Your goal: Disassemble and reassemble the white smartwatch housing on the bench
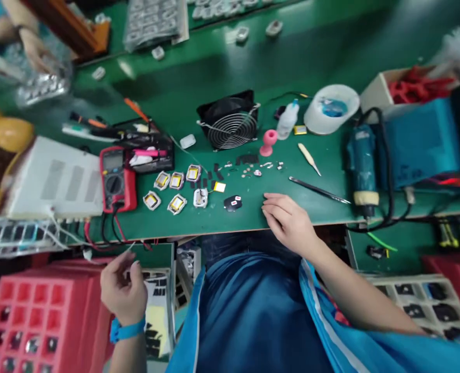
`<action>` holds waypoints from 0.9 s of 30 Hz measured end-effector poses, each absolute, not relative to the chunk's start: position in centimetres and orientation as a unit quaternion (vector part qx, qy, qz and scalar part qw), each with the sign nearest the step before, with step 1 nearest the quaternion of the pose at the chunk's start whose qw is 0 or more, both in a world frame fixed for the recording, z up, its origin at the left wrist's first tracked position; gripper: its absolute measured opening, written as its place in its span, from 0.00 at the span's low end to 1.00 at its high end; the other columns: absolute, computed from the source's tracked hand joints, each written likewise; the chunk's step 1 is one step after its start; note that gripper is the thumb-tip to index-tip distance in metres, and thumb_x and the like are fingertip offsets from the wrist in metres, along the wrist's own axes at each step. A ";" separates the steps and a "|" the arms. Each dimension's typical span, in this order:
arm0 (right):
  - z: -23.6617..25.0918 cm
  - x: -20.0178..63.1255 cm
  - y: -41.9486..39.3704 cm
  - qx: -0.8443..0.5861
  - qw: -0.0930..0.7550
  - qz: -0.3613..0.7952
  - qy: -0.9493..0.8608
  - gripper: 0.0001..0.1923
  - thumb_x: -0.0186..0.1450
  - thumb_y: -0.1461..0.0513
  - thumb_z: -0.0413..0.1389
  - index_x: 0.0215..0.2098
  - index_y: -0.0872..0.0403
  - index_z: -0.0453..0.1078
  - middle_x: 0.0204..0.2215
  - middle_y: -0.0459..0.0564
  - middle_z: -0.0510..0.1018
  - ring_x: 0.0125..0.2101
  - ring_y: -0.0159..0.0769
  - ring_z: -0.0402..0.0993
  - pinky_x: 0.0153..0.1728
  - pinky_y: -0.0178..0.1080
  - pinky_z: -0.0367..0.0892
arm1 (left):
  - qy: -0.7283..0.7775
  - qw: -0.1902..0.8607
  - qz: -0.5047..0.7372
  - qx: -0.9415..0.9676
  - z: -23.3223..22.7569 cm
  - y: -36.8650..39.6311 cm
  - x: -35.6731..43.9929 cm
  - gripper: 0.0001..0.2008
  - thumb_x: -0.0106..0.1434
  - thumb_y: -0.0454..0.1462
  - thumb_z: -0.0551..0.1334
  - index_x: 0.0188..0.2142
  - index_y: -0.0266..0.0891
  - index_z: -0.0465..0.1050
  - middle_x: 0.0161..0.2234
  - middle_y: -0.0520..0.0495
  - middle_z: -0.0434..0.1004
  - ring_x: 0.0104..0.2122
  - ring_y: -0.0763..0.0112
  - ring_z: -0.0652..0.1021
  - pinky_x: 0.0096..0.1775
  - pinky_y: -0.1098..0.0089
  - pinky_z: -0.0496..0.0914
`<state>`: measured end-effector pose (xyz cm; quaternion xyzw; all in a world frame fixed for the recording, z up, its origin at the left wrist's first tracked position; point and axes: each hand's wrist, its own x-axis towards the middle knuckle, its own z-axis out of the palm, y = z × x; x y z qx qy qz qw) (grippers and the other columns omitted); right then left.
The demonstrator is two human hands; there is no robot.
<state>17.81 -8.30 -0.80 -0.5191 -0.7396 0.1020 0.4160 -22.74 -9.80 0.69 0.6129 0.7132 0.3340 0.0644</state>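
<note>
I see a green tabletop (323,52), a red multimeter (115,178), a pink stand (269,141) and a red grid tray (36,316).

Green worktop (199,93) was covered with parts: red multimeter (114,178) at left, small yellow-centred cells (175,191) beside it, black fan (230,122) behind, tweezers (318,190) and blue tool (362,166) at right.

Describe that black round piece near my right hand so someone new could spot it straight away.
Start at the black fan standing on the green bench, then come straight toward the near edge. The black round piece lies flat there, left of the right hand. Unlike the white-framed yellow cells to its left, it is dark with small red-and-white marks.
</note>
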 end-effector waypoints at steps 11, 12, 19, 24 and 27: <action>1.8 25.1 -9.1 -0.701 0.186 -0.063 -0.686 0.06 0.72 0.64 0.55 0.40 0.57 0.75 0.37 0.59 0.77 0.38 0.48 0.66 0.39 0.49 0.64 | 0.346 0.130 0.173 0.913 2.4 0.1 -4.5 0.12 0.73 0.40 0.61 0.53 0.43 0.74 0.51 0.42 0.80 0.49 0.56 0.78 0.53 0.54 0.73; 1.6 25.3 -9.2 -0.713 0.157 -0.065 -0.680 0.07 0.72 0.64 0.54 0.38 0.57 0.74 0.35 0.58 0.75 0.37 0.49 0.65 0.38 0.48 0.62 | 0.349 0.128 0.173 0.912 2.1 0.2 -4.4 0.12 0.73 0.41 0.60 0.53 0.43 0.74 0.50 0.41 0.80 0.49 0.55 0.78 0.52 0.54 0.73; 1.4 24.2 -9.1 -0.691 0.171 -0.062 -0.699 0.12 0.74 0.64 0.52 0.34 0.55 0.73 0.31 0.55 0.73 0.35 0.46 0.62 0.36 0.46 0.59 | 0.370 0.147 0.188 0.898 2.0 0.1 -4.6 0.11 0.73 0.39 0.60 0.53 0.45 0.73 0.46 0.42 0.79 0.46 0.56 0.78 0.49 0.55 0.73; 2.3 20.7 -8.2 -0.651 0.316 0.028 -0.689 0.08 0.74 0.63 0.54 0.42 0.56 0.75 0.36 0.56 0.78 0.37 0.44 0.68 0.39 0.45 0.66 | 0.390 0.141 0.267 0.870 2.6 -1.0 -3.3 0.14 0.72 0.38 0.62 0.56 0.47 0.70 0.47 0.43 0.78 0.48 0.56 0.78 0.50 0.56 0.75; 2.4 17.1 -8.1 -0.591 0.419 0.180 -0.666 0.09 0.72 0.57 0.59 0.38 0.55 0.75 0.32 0.51 0.79 0.35 0.39 0.73 0.38 0.39 0.69 | 0.334 0.159 0.321 0.872 2.8 -2.3 -2.8 0.20 0.70 0.35 0.63 0.60 0.52 0.68 0.47 0.44 0.78 0.47 0.57 0.79 0.49 0.55 0.77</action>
